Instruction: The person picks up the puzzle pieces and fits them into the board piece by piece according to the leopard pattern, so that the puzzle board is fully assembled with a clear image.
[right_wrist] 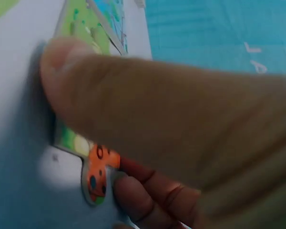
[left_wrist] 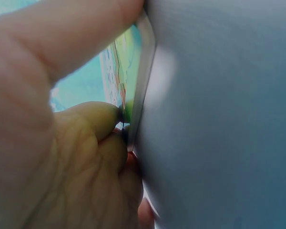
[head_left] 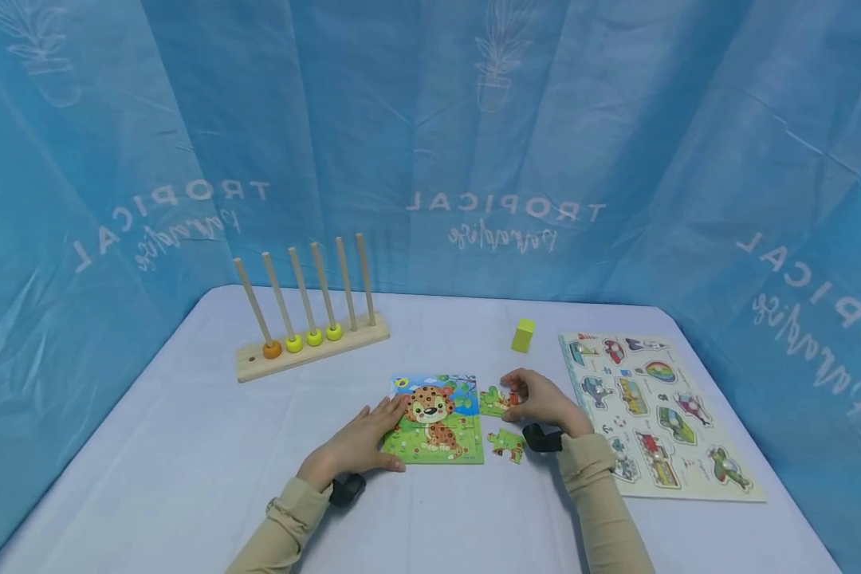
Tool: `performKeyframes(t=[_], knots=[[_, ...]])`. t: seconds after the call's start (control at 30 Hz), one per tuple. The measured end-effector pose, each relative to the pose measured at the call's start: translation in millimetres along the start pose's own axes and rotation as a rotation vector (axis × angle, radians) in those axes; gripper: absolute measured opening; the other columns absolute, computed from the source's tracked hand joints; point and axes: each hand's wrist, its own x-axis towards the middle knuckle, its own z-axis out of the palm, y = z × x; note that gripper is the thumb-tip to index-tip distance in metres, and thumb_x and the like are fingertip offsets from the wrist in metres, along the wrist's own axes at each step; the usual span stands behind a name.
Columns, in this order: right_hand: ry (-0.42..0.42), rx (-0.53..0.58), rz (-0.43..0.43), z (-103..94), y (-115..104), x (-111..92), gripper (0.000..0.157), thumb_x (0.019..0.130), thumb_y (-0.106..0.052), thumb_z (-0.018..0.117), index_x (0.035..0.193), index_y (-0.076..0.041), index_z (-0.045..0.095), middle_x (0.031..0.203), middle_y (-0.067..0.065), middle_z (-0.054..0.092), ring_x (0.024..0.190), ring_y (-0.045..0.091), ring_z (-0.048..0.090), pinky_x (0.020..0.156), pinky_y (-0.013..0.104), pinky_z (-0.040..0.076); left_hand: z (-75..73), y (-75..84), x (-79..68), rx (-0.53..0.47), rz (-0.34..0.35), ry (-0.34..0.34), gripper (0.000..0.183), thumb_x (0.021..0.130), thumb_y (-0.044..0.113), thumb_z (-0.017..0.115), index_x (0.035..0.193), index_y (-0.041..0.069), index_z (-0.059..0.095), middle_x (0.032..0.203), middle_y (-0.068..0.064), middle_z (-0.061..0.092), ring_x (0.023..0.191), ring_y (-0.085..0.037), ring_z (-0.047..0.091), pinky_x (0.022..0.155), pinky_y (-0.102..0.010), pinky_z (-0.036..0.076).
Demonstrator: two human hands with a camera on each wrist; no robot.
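Note:
A square leopard picture puzzle (head_left: 441, 418) lies flat on the table in the head view. My left hand (head_left: 362, 438) rests on its left side, fingers extended over the picture and thumb by the near edge. In the left wrist view, that thumb (left_wrist: 76, 33) touches the puzzle's edge (left_wrist: 145, 71). Right of the puzzle, my right hand (head_left: 545, 399) holds a green and orange puzzle piece (head_left: 493, 401) between thumb and fingers. The right wrist view has the thumb across this piece (right_wrist: 97, 174), hiding its middle. Nearer me lies a second loose puzzle piece (head_left: 507, 445).
A wooden peg stand (head_left: 316, 351) with orange and yellow beads stands at the back left. Behind the right hand is a yellow-green block (head_left: 523, 336). A vehicle peg-puzzle board (head_left: 689, 470) lies at the right, close to the right forearm. Blue curtains (head_left: 430, 143) surround the white table.

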Motion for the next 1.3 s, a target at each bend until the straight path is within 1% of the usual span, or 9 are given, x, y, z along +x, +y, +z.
performKeyframes(t=[0.17, 0.37, 0.6, 0.73, 0.83, 0.93, 1.07, 1.2, 1.3], knots=[[-0.005, -0.032, 0.011, 2.3, -3, 0, 0.044, 0.074, -0.007, 0.082, 0.113, -0.004, 0.063, 0.098, 0.009, 0.06, 0.084, 0.018, 0.052, 0.074, 0.03, 0.046, 0.1, -0.2, 0.0, -0.004, 0.0, 0.001, 0.098, 0.082, 0.039, 0.075, 0.155, 0.004, 0.019, 0.162, -0.018, 0.017, 0.15, -0.038, 0.014, 0.122, -0.059, 0.012], [0.004, -0.036, 0.03, 3.4, -6, -2, 0.042, 0.074, -0.006, 0.082, 0.111, -0.007, 0.064, 0.094, 0.009, 0.058, 0.08, 0.019, 0.05, 0.067, 0.029, 0.044, 0.9, 0.3, -0.8, -0.003, -0.002, -0.002, 0.099, 0.082, 0.038, 0.075, 0.155, 0.005, 0.017, 0.161, -0.019, 0.017, 0.149, -0.039, 0.014, 0.122, -0.059, 0.013], [0.037, 0.024, 0.023, 3.5, -4, -3, 0.024, 0.083, -0.007, 0.074, 0.105, -0.01, 0.063, 0.086, 0.007, 0.06, 0.072, 0.018, 0.05, 0.06, 0.027, 0.042, 0.5, 0.5, -1.1, -0.001, 0.0, -0.002, 0.098, 0.083, 0.038, 0.075, 0.155, 0.005, 0.017, 0.161, -0.019, 0.017, 0.149, -0.038, 0.015, 0.122, -0.059, 0.013], [0.056, 0.08, -0.007, 3.9, -9, -4, 0.014, 0.089, -0.009, 0.068, 0.103, -0.008, 0.064, 0.082, 0.007, 0.064, 0.068, 0.017, 0.056, 0.059, 0.027, 0.047, 0.3, 0.2, -1.0, -0.003, 0.003, -0.003, 0.098, 0.083, 0.038, 0.075, 0.155, 0.004, 0.018, 0.161, -0.019, 0.017, 0.149, -0.038, 0.014, 0.122, -0.06, 0.013], [0.055, 0.118, -0.037, 6.2, -15, -3, 0.013, 0.09, -0.01, 0.068, 0.102, -0.006, 0.065, 0.08, 0.007, 0.065, 0.067, 0.016, 0.059, 0.059, 0.028, 0.05, 0.1, 0.1, -0.4, -0.003, 0.001, -0.003, 0.098, 0.082, 0.039, 0.075, 0.155, 0.005, 0.018, 0.162, -0.018, 0.017, 0.15, -0.038, 0.014, 0.122, -0.059, 0.013], [0.035, 0.156, -0.056, 11.6, -19, -1, 0.015, 0.089, -0.01, 0.069, 0.103, -0.005, 0.065, 0.078, 0.006, 0.064, 0.066, 0.015, 0.059, 0.059, 0.028, 0.051, 0.4, 0.3, -0.1, -0.001, -0.004, -0.006, 0.098, 0.082, 0.039, 0.075, 0.155, 0.005, 0.018, 0.162, -0.018, 0.017, 0.15, -0.037, 0.014, 0.122, -0.058, 0.013], [-0.025, 0.188, -0.093, 23.6, -29, 2, 0.016, 0.091, -0.011, 0.068, 0.105, -0.005, 0.065, 0.079, 0.008, 0.065, 0.066, 0.015, 0.059, 0.059, 0.028, 0.052, 0.9, 0.4, -0.2, -0.001, -0.009, -0.008, 0.098, 0.082, 0.039, 0.075, 0.155, 0.006, 0.018, 0.162, -0.017, 0.017, 0.15, -0.036, 0.014, 0.122, -0.058, 0.013], [-0.094, 0.196, -0.132, 40.7, -44, 2, 0.016, 0.091, -0.011, 0.067, 0.106, -0.005, 0.064, 0.081, 0.01, 0.068, 0.067, 0.014, 0.062, 0.06, 0.028, 0.055, 0.5, 0.3, -0.2, -0.002, -0.01, -0.007, 0.098, 0.082, 0.039, 0.075, 0.155, 0.006, 0.018, 0.162, -0.018, 0.017, 0.15, -0.037, 0.014, 0.122, -0.058, 0.013], [-0.132, 0.168, -0.15, 54.3, -56, 3, 0.014, 0.09, -0.014, 0.069, 0.103, -0.008, 0.066, 0.078, 0.006, 0.067, 0.063, 0.011, 0.058, 0.055, 0.024, 0.051, -0.4, 0.3, -0.2, -0.006, -0.009, -0.006, 0.098, 0.082, 0.04, 0.075, 0.155, 0.005, 0.018, 0.161, -0.018, 0.017, 0.15, -0.037, 0.014, 0.122, -0.059, 0.013]])
